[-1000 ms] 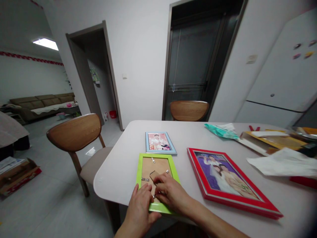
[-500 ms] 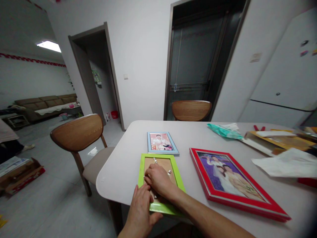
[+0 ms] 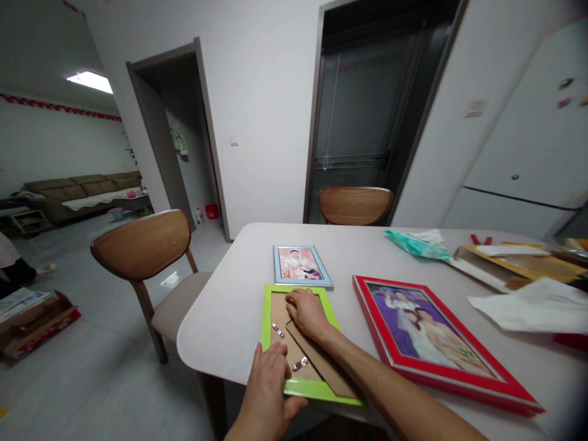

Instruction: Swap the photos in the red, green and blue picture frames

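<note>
Pale table (image 3: pixel 225 306) ahead | I'm watching green frame (image 3: pixel 267 315) running lengthwise away | left hand (image 3: pixel 269 386), loosely spread, bracing its near-left corner | right hand (image 3: pixel 310 312) curling over far end, hold hidden

I am looking into someone's home, and this part looks like a spot for eating, open to a living room. I can see a pale tabletop (image 3: pixel 220 324) with a wooden chair (image 3: pixel 142 245) beside it and another chair (image 3: pixel 356 205) at the far side. Far off on the left is a long brown sofa (image 3: pixel 82 191). On the tabletop I see a blue frame (image 3: pixel 301 266) and a red frame (image 3: pixel 436 343) with photos of people, like folks keep at home. The tall white thing (image 3: pixel 519 147) on the right is cut off, but I think it's a fridge with magnets.
</note>
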